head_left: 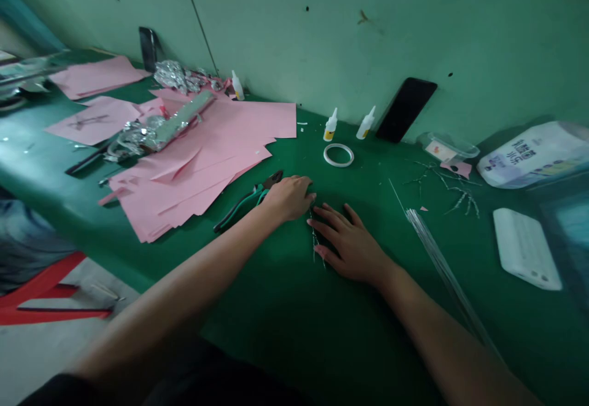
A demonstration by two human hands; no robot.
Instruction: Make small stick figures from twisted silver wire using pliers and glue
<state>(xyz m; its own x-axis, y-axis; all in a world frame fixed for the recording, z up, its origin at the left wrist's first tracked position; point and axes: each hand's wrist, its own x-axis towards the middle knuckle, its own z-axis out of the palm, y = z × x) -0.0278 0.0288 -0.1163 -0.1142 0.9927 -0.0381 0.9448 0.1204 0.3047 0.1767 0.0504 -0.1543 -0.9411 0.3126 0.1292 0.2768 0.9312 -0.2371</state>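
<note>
My left hand [291, 197] rests on the green table [285, 308] with its fingers curled down, pinching the top end of a thin twisted silver wire piece [315, 241]. My right hand [350, 240] lies flat beside it, fingers stretched out and pressing along the same wire piece. Green-handled pliers [248, 200] lie just left of my left hand, touching nothing I hold.
Pink paper sheets [216, 148] with a foil roll [177, 121] cover the left. A tape ring [338, 154], glue bottles [330, 126], a black phone [405, 109], straight wires [442, 262], a white box [524, 248] and a packet [534, 151] lie right.
</note>
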